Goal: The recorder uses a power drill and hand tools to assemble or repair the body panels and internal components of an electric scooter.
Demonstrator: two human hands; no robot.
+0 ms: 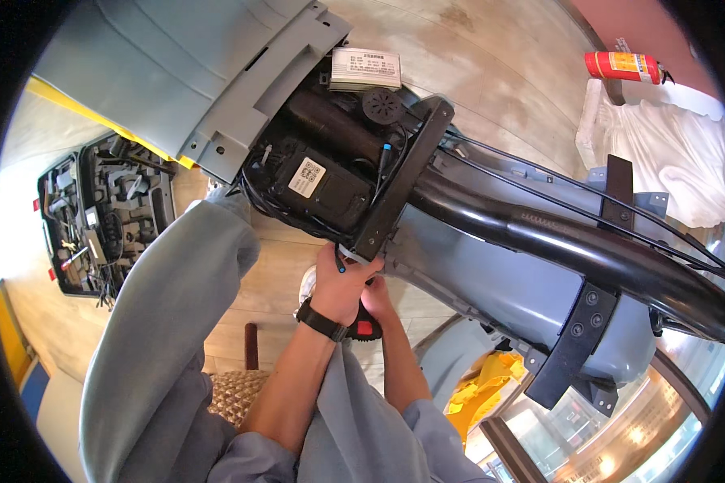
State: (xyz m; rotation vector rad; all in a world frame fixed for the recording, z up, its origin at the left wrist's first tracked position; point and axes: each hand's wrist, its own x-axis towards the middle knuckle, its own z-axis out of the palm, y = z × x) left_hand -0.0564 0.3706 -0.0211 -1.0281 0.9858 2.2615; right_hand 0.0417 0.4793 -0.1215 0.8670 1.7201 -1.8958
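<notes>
My left hand, a black watch on its wrist, is closed around the lower end of a black metal crossbar. A thin black cable with a blue tip shows at its fingers. Just behind and below it, my right hand is closed on a black-and-red power tool; most of the tool is hidden by my hands. Above them, the opened grey scooter body shows a black box with a square-code label, bundled black wires and a round black horn-like part.
A thick black frame tube with cables runs right over grey panels. A silver labelled box sits beside the horn. An open tool case lies on the floor at left. A red fire extinguisher and white wrapping are far right.
</notes>
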